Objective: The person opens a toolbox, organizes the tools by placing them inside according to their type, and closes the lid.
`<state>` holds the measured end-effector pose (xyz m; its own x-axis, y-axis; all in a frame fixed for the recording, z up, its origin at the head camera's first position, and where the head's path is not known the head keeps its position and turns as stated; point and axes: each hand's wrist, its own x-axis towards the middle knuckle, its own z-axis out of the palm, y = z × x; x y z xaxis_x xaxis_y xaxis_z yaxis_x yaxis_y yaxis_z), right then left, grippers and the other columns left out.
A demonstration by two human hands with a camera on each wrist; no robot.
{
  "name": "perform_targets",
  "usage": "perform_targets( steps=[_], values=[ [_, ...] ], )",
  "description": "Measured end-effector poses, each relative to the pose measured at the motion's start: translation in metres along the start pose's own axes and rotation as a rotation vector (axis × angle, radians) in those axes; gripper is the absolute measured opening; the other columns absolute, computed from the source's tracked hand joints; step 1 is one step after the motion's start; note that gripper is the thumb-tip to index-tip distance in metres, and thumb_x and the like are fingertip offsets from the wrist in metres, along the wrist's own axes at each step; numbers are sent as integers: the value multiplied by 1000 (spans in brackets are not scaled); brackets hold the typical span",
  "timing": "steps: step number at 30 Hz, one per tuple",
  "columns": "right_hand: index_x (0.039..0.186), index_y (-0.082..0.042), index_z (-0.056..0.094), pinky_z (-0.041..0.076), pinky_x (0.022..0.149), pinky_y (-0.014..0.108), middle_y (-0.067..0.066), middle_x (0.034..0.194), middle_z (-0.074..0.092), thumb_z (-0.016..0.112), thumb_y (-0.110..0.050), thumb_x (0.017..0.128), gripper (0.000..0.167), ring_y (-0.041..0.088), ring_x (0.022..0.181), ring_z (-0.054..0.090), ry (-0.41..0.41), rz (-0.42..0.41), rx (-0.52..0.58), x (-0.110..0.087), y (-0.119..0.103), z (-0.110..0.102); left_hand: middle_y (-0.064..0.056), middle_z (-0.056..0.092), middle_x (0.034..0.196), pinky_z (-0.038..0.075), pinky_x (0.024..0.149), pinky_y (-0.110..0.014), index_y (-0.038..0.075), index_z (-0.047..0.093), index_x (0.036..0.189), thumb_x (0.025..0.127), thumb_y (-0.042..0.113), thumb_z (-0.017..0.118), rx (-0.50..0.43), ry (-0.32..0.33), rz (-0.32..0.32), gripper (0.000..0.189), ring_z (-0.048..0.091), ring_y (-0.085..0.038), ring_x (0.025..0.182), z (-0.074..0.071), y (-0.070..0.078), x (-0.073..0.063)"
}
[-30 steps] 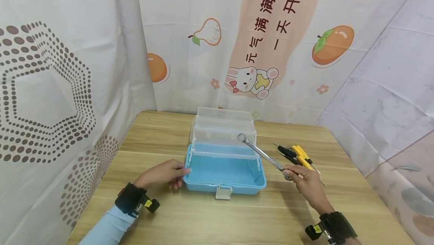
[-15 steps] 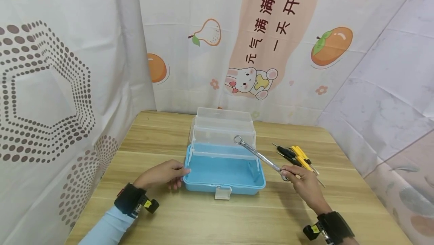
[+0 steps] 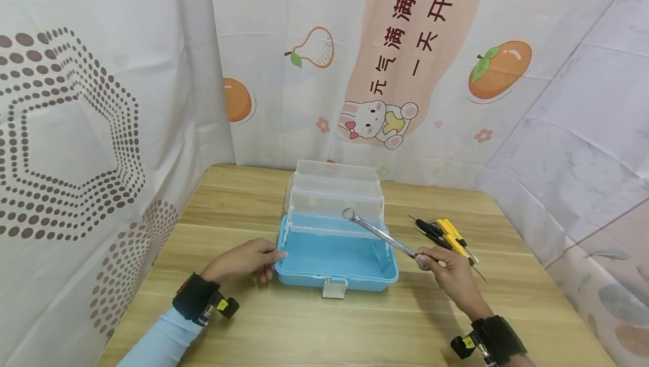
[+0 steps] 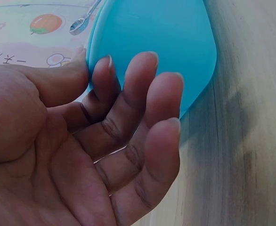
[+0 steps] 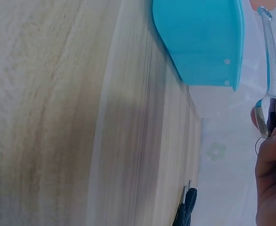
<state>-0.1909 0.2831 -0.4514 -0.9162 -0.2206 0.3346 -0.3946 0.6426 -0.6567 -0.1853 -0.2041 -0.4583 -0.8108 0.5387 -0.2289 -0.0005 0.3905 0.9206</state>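
Note:
A blue toolbox stands on the wooden table, its clear lid and trays folded back behind it. My left hand pinches the box's left rim, thumb over the edge and index finger against the outer wall; the other fingers curl loosely beside that wall. In my right hand is a shiny metal wrench, gripped at its lower end. The wrench's ring end points up and left over the box's interior. Seen from the right wrist, the wrench handle rises past the toolbox's side wall.
Several screwdrivers with yellow and black handles lie in a heap right of the box. A clear latch hangs at the box's front. Printed curtains enclose the table at the back and sides.
My right hand has moved slightly left with the wrench, and the wrench's ring end has swung left and a little lower over the box. The left hand keeps its place on the rim.

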Motion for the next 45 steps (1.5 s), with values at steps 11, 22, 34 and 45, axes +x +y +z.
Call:
perform_targets(
  steps=[11,22,34,45],
  values=[
    [99,-20,79,44,58,24,-6,86,69,73,-7,95,15,11,72,55,6,-43,-15,3,-6,5,-7,65,74,52,55,-28,3,62,89,110,35,50,10,-3,6,40,62,-17,61,0,2,-2],
    [100,-21,79,43,44,25,-7,86,69,74,-5,94,18,8,60,52,-5,-70,-7,7,-10,8,-8,65,74,50,54,-28,3,61,89,110,32,51,6,13,10,38,61,-18,61,1,5,-2],
    [98,-22,79,42,38,24,-6,81,65,75,-4,93,19,5,50,48,-34,-98,16,10,-18,15,-6,65,73,49,54,-27,2,61,88,111,32,50,17,16,4,39,61,-17,60,1,3,0],
    [98,-19,79,41,38,24,-3,82,68,73,-1,94,19,5,48,47,-49,-103,47,12,-24,21,-7,65,73,50,54,-28,3,62,88,110,32,51,10,21,10,39,61,-17,61,2,6,-2]
  ],
)
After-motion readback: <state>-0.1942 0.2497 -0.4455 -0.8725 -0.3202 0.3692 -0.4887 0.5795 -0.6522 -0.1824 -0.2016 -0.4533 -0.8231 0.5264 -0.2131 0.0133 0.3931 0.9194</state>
